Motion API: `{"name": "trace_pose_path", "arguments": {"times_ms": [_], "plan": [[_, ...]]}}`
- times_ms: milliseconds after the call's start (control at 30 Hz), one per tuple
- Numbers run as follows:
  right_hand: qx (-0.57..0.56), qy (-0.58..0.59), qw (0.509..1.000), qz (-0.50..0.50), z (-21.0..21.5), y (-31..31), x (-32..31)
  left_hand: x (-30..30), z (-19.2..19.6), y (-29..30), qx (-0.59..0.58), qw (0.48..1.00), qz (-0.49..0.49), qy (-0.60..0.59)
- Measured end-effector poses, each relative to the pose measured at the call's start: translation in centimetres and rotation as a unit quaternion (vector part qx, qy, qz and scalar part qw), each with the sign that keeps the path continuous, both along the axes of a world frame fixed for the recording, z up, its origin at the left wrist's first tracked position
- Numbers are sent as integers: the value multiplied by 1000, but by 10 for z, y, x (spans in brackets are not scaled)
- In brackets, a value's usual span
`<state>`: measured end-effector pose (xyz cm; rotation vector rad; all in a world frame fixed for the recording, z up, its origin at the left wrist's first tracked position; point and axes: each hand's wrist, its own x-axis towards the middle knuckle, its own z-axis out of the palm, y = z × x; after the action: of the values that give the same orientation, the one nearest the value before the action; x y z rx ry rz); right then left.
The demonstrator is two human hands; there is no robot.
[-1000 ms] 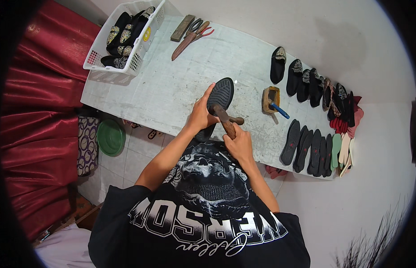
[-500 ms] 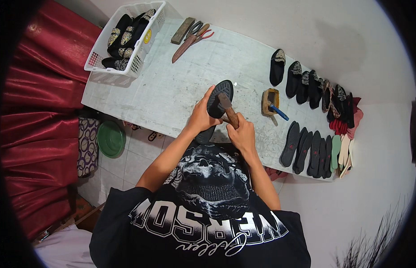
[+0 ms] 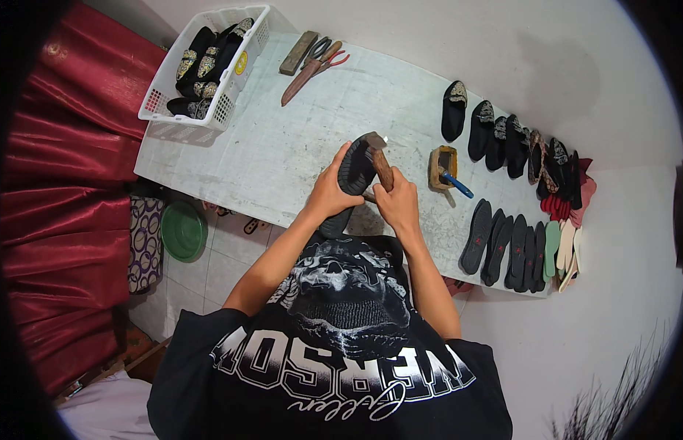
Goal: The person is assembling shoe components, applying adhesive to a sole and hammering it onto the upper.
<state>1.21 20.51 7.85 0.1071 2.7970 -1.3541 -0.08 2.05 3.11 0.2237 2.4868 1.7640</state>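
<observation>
A black shoe [image 3: 354, 172] is tilted over the near edge of the table, its ridged sole turned up. My left hand [image 3: 330, 192] is wrapped round its left side, with the thumb across the sole. In my right hand [image 3: 398, 207] is a hammer [image 3: 383, 170], gripped by its brown wooden handle. The hammer's head lies over the far end of the shoe; whether it touches the sole I cannot tell. The lower end of the shoe reaches toward my black shirt.
A white basket [image 3: 239, 88] of decorated shoes stands far left, beside a block [image 3: 299, 53], a sheathed knife [image 3: 303, 81] and pliers [image 3: 334, 60]. To the right are a glue container [image 3: 435, 176] with a blue-handled brush [image 3: 457, 185], finished-looking shoes [image 3: 454, 114] and dark soles [image 3: 476, 238].
The hammer's head has moved from the middle of the upper sole toward the far end of the shoe. The shoe has turned slightly in my left hand.
</observation>
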Motion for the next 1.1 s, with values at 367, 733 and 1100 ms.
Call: {"name": "trace_pose_path", "arguments": {"times_ms": [367,733,1100], "plan": [[-2,-51,998,32,-5,-12,37,2,-3,-2,-14,1000,-11,18],[49,-53,995,68,-8,-3,56,1,-6,-2,-8,1000,-11,-23],[-65,-40,997,4,1,0,64,-2,-4,-3,-54,998,-9,9]]}}
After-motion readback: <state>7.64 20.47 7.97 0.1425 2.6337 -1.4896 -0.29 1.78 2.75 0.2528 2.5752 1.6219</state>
